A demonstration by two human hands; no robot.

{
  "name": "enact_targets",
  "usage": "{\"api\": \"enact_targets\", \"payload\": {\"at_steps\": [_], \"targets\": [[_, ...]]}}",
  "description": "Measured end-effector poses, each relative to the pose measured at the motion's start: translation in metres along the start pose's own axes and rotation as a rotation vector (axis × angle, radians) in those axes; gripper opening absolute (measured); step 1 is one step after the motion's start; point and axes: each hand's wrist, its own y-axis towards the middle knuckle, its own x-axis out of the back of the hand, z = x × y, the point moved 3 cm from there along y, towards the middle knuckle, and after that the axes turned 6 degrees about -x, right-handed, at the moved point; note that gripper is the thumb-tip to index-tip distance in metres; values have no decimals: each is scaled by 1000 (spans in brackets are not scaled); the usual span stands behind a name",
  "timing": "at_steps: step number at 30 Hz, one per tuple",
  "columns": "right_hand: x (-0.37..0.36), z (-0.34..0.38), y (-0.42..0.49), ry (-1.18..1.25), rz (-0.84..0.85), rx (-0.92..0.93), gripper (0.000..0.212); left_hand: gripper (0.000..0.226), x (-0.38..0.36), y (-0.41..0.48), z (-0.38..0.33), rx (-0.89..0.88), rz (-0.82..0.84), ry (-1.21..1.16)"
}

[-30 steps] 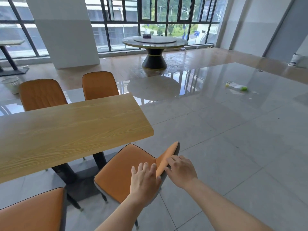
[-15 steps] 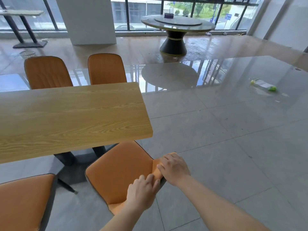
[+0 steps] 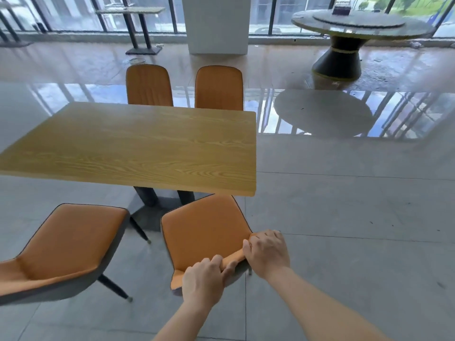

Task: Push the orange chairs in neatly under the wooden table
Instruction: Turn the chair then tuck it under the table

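The wooden table (image 3: 138,146) fills the middle left of the view. An orange chair (image 3: 204,232) stands at its near right corner, with the front of the seat just under the table edge. My left hand (image 3: 203,279) and my right hand (image 3: 267,252) both grip the top of this chair's backrest. A second orange chair (image 3: 66,244) stands to its left, pulled out from the table. Two more orange chairs, one (image 3: 149,86) beside the other (image 3: 219,88), stand at the far side with their backs above the tabletop.
A round table (image 3: 357,23) on a dark pedestal stands at the far right. A white pillar (image 3: 218,23) and a small dark-legged table (image 3: 133,11) stand by the windows. Open glossy tile floor (image 3: 357,217) lies to the right.
The view has swung left, so the table and both near chairs show more fully. The gripped chair has turned to face the table, its seat front nearing the edge. Both hands stay on the backrest.
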Motion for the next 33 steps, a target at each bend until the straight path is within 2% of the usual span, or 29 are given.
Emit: {"api": "enact_targets", "payload": {"at_steps": [2,6,9,15,18,20,28,33], "targets": [[3,1,-3,-22,14,-3,66,76,6,-1,3,-46,3,15],[8,10,-14,-43,38,-16,61,72,15,-9,18,-106,3,27],[6,28,-25,-32,51,-28,62,77,17,-17,40,-132,-38,37],[-2,74,-48,75,78,-47,64,62,20,-33,94,-120,-22,10],[2,104,-65,136,69,-62,55,67,22,-45,126,-149,-26,4],[2,123,-76,157,74,-86,50,59,27,-52,143,-168,-8,-17],[-9,187,-111,168,106,-232,49,50,46,-77,199,-250,24,-60],[-6,197,-119,175,101,-234,45,51,42,-86,206,-272,56,-67]]}}
